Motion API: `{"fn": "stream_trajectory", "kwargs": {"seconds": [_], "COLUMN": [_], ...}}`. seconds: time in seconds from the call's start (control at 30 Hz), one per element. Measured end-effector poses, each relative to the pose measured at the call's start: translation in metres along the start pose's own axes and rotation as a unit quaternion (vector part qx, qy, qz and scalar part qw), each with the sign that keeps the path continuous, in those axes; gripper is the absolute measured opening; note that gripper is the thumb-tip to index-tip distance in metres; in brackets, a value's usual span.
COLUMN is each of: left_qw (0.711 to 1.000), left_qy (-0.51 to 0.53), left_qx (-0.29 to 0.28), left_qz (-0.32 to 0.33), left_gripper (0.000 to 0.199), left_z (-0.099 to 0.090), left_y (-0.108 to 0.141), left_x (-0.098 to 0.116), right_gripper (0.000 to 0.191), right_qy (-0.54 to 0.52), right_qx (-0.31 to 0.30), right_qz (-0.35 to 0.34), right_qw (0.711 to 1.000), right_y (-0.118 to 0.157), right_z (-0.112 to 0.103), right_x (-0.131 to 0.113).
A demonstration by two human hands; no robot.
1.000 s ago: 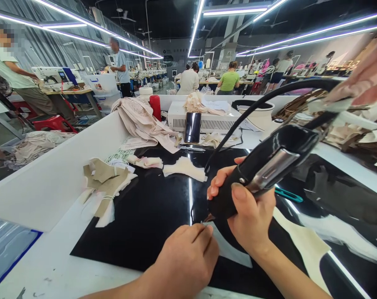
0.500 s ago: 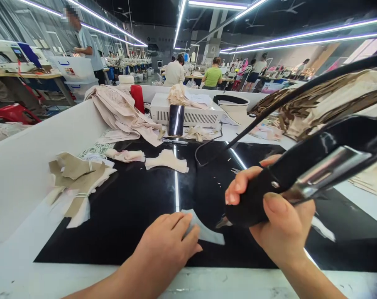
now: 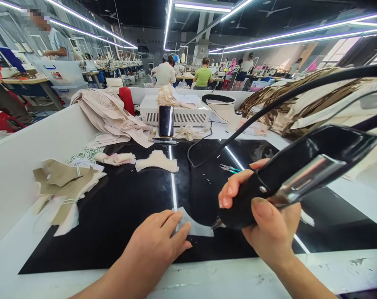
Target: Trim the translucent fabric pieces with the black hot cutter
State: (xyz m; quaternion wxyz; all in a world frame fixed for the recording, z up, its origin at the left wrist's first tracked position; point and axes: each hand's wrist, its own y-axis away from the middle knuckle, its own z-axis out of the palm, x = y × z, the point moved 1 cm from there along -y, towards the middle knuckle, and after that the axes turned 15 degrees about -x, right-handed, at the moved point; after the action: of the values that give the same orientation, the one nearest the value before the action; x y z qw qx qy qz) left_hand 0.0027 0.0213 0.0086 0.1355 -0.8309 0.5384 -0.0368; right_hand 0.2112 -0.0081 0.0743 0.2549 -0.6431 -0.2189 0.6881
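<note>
My left hand (image 3: pixel 159 236) lies on a small curved pale grey-white piece of fabric (image 3: pixel 199 227), fingers stretched out over its left end. That piece rests on a glossy black mat (image 3: pixel 113 228). Wrapped around a black corded hand tool (image 3: pixel 303 178) with a shiny metal lever is my right hand (image 3: pixel 275 226). The tool's pointed metal tip slants down to the right end of the piece; whether it touches cannot be made out. Farther back on the mat is a cream cut piece (image 3: pixel 157 161). Teal-handled thread snips (image 3: pixel 230 169) lie beyond my right hand.
Tied beige and white pieces (image 3: pixel 67 182) sit at the left. A phone (image 3: pixel 166 120) leans on a vented white box (image 3: pixel 188 118). Pink fabric (image 3: pixel 107 118) is heaped behind, brown and cream strips (image 3: pixel 272 104) at right. The tool's cable (image 3: pixel 257 120) crosses the right side.
The tool's tip has come closer to the right end of the pale piece, which has turned slightly and lies more level. The whole view has shifted a little.
</note>
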Motion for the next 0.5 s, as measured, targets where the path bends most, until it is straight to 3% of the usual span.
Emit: {"fn": "stream_trajectory", "kwargs": {"seconds": [0.33,0.5], "left_qw": [1.000,0.994], "left_qy": [0.021,0.092], "left_qx": [-0.002,-0.020], "left_qz": [0.006,0.049], "left_gripper": [0.038,0.034], "left_z": [-0.008,-0.012], "left_y": [-0.002,-0.013], "left_x": [-0.001,0.008], "right_gripper": [0.040,0.039], "right_qy": [0.005,0.002], "right_qx": [0.009,0.008], "right_qz": [0.005,0.012], "right_qw": [1.000,1.000], "right_y": [0.002,0.002], "right_z": [0.000,0.000], "right_x": [0.001,0.000]}}
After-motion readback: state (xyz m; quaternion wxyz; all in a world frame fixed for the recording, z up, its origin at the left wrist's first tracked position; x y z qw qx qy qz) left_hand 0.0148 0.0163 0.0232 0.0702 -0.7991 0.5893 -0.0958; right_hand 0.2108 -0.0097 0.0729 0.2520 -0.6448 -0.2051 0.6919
